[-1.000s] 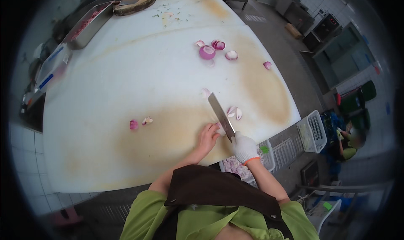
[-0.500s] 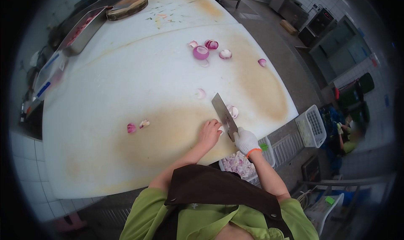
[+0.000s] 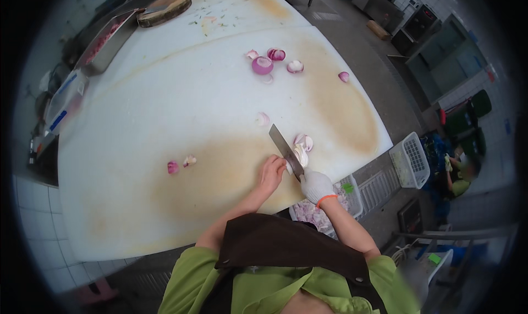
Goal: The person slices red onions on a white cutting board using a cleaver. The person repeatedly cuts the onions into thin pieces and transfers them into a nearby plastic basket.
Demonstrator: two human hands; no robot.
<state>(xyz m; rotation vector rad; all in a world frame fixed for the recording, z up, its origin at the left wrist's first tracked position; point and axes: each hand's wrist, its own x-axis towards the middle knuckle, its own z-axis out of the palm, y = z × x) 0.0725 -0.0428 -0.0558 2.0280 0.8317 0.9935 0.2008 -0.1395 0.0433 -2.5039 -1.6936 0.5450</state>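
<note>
My right hand (image 3: 317, 186), in a white knit glove with an orange band at the wrist, grips a broad-bladed kitchen knife (image 3: 282, 147). The blade points away and to the left over the white board surface. Just left of it, the bent bare fingers of my left hand (image 3: 270, 175) press on a pale piece of onion (image 3: 289, 168), mostly hidden by hand and blade. Cut onion slices (image 3: 301, 155) lie against the blade's right side, beside a purple-edged onion piece (image 3: 304, 141). A thin onion layer (image 3: 263, 119) rests beyond the knife tip.
Farther off lie a purple onion (image 3: 262, 66) and several onion pieces. Onion scraps (image 3: 173, 167) sit at left. Below the near edge, a white basket (image 3: 356, 199) holds chopped onion. A metal tray (image 3: 104, 53) and round wooden board (image 3: 165, 10) stand far left. Another person (image 3: 461, 176) is at right.
The knife and my right hand have shifted slightly left. More cut slices now show on the blade's right side. My left hand stays at the onion piece, nearly in place.
</note>
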